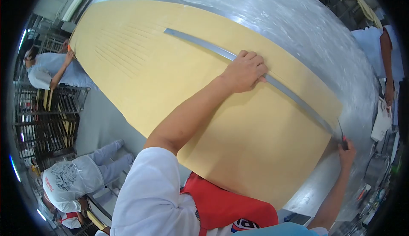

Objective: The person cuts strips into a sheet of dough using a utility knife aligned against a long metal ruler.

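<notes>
A large pale yellow sheet [179,78] lies across the metal table [298,23]. On it rests a long metal ruler [294,95], which runs from the upper middle to the sheet's right edge. My left hand [246,71] grips the ruler near its middle, fingers bent over it. At the ruler's right end, my right hand [347,148] holds a knife [343,138] with a dark and red handle, its thin blade pointing up beside the sheet's edge. Several parallel lines mark the sheet's far left part.
At the far left, a person [55,68] stands at the sheet's end with hands near its edge. Another person [81,176] is at the lower left, by racks [47,125]. A person's arm [387,65] shows at the right, beside a tool-strewn surface.
</notes>
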{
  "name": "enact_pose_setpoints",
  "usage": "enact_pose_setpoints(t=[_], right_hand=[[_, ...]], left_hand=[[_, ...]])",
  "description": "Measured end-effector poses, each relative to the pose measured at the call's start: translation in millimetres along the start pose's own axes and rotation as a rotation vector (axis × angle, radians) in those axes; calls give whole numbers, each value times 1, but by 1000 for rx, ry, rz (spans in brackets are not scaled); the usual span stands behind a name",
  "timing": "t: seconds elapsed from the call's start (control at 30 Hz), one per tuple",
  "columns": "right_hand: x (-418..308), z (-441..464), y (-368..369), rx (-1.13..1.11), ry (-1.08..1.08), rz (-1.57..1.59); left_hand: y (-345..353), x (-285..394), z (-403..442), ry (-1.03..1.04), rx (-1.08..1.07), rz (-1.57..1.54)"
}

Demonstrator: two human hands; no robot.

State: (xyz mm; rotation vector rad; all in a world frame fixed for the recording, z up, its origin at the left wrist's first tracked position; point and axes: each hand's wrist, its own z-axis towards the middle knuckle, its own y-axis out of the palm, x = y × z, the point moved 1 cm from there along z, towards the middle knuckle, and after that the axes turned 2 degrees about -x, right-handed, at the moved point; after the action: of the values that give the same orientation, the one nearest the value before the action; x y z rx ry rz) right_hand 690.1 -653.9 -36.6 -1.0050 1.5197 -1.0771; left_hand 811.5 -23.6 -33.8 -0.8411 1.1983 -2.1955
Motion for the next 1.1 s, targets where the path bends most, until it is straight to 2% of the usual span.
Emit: enact_pose_setpoints(t=[0.2, 0.3, 0.37, 0.5, 0.63, 0.7, 0.73, 0.9, 1.1], right_hand=[[9, 4, 8, 84, -155, -54], [-7, 2, 9, 123, -214, -59], [-13, 9, 7, 49, -165, 54], [-38, 28, 0, 117, -422, 70], [-47, 39, 6, 134, -384, 59], [-54, 54, 16, 198, -460, 71], [-60, 31, 11, 210, -456, 68], [-64, 46, 17, 309, -542, 103], [-65, 64, 19, 324, -527, 95]], left_hand=[[-1, 13, 1, -87, -15, -12], [0, 46, 1, -116, 65, 28], [9, 79, 9, -136, 127, 85], [41, 101, 24, -163, 117, 159], [48, 115, 39, -294, 58, 379], [55, 107, 45, -314, 46, 422], [45, 121, 31, -343, 48, 475], [51, 125, 37, -370, 24, 498], [51, 125, 41, -359, -88, 471]])
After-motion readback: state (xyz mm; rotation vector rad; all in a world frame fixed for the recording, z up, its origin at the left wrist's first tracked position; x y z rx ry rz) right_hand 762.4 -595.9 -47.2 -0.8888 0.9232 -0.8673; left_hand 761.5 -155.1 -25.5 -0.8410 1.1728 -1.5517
